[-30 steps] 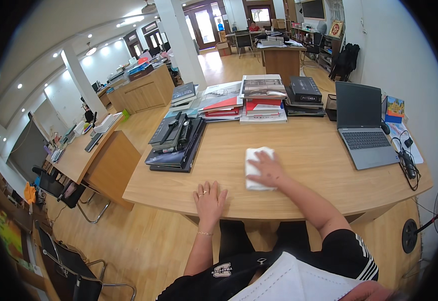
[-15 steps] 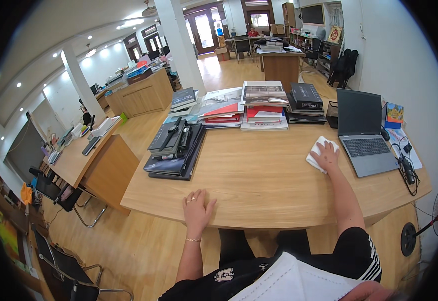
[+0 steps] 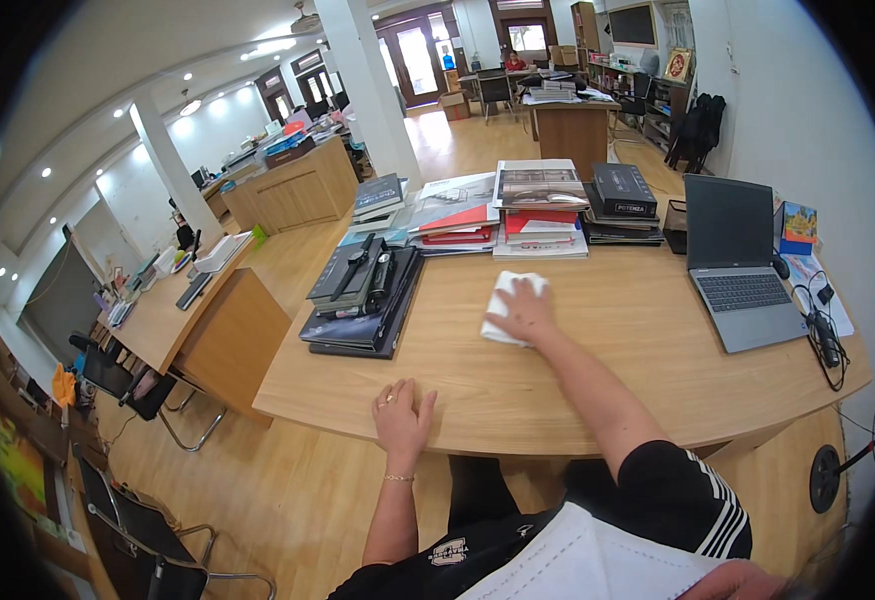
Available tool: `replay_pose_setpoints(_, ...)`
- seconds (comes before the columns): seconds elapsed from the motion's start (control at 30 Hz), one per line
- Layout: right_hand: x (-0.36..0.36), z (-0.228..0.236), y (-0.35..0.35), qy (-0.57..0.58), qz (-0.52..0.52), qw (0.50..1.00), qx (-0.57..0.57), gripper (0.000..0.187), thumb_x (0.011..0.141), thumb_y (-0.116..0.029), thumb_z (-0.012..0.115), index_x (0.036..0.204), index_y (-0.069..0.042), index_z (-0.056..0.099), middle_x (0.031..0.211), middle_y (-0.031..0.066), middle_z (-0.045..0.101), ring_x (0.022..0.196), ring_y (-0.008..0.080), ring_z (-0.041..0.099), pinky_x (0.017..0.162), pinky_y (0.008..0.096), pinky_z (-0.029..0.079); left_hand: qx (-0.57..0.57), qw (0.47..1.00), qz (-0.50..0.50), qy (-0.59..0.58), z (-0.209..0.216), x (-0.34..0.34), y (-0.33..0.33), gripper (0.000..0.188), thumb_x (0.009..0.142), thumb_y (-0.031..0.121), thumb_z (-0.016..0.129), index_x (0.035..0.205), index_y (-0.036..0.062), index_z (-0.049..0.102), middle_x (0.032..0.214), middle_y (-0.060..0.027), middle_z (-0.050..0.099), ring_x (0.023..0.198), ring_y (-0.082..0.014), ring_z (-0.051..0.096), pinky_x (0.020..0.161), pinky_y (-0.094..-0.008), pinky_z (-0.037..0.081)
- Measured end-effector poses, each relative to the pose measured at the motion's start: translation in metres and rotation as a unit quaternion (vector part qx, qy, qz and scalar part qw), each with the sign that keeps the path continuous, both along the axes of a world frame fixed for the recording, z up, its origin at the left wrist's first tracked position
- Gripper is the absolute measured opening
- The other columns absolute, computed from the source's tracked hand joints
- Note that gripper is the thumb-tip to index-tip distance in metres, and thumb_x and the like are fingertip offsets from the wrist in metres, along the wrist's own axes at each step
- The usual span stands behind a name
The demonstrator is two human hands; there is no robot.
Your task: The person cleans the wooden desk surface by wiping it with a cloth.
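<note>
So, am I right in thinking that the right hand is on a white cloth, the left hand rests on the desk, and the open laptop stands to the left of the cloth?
Not quite: the open laptop stands to the right of the white cloth, as the head view shows. The rest of your statement is right.

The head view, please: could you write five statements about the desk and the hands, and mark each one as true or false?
1. The right hand lies on a white cloth. True.
2. The laptop is closed. False: it stands open on the desk.
3. The left hand rests on the desk, near its front edge. True.
4. The white cloth touches the laptop. False: bare desk shows between them.
5. The dark stack is left of the white cloth. True.
</note>
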State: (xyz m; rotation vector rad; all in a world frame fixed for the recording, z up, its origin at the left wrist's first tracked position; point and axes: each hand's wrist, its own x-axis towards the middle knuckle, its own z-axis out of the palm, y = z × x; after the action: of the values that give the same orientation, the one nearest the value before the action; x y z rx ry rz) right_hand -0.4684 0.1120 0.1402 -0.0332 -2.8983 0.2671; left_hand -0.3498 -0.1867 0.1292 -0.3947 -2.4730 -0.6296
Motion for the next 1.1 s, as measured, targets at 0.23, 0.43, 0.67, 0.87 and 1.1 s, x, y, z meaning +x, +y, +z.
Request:
replay_pose_setpoints(0.23, 0.014, 0.001, -0.105, 0.019, 0.122, 0.992, -0.009, 0.075, 0.086, -0.07, 0.047, 0.142, -0.02, 0.053, 0.153, 0.0178, 0.038, 0.145, 0.0357, 0.028, 0.113, 0.0663, 0.014, 0.044, 0.999, 0.01, -0.002, -0.009, -0.006, -0.007, 0.054, 0.093, 0.04, 0.061, 0.128, -0.0011, 0.059, 0.132, -0.0229, 0.058, 0.124, -0.0427, 0.048, 0.107, -0.0506, 0.034)
replay_pose_setpoints(0.43, 0.048, -0.003, -0.112, 0.03, 0.201, 0.979, -0.013, 0.073, 0.086, -0.068, 0.049, 0.141, -0.02, 0.054, 0.152, 0.0173, 0.039, 0.145, 0.0358, 0.028, 0.114, 0.065, 0.015, -0.002, 0.999, 0.04, -0.018, -0.008, -0.006, -0.006, 0.058, 0.096, 0.043, 0.055, 0.137, 0.0024, 0.052, 0.14, -0.0249, 0.051, 0.131, -0.0444, 0.043, 0.111, -0.0528, 0.03)
replay_pose_setpoints(0.67, 0.07, 0.005, -0.019, -0.008, 0.15, 0.989, 0.0, 0.074, 0.088, -0.07, 0.047, 0.143, -0.022, 0.051, 0.155, 0.0149, 0.036, 0.146, 0.0329, 0.028, 0.116, 0.0616, 0.016, -0.026, 0.996, 0.048, -0.075, -0.007, -0.004, -0.005, 0.061, 0.097, 0.048, 0.051, 0.141, 0.0058, 0.049, 0.144, -0.0248, 0.047, 0.137, -0.0455, 0.037, 0.114, -0.057, 0.024)
replay_pose_setpoints(0.87, 0.099, 0.007, 0.105, -0.03, -0.041, 0.998, 0.02, 0.073, 0.088, -0.07, 0.048, 0.145, -0.024, 0.049, 0.158, 0.0119, 0.033, 0.147, 0.0308, 0.026, 0.116, 0.0609, 0.016, -0.043, 0.994, 0.056, -0.083, -0.005, -0.004, -0.004, 0.06, 0.097, 0.049, 0.051, 0.138, 0.0065, 0.052, 0.145, -0.0213, 0.048, 0.137, -0.0432, 0.038, 0.115, -0.0543, 0.024)
replay_pose_setpoints(1.1, 0.149, 0.01, 0.188, -0.003, -0.191, 0.981, -0.021, 0.069, 0.087, -0.064, 0.054, 0.14, -0.02, 0.054, 0.156, 0.0137, 0.036, 0.146, 0.0335, 0.027, 0.117, 0.0623, 0.013, -0.047, 0.993, 0.056, -0.089, -0.004, -0.003, -0.002, 0.061, 0.096, 0.05, 0.05, 0.138, 0.0063, 0.053, 0.142, -0.0214, 0.051, 0.136, -0.0428, 0.039, 0.114, -0.0541, 0.023)
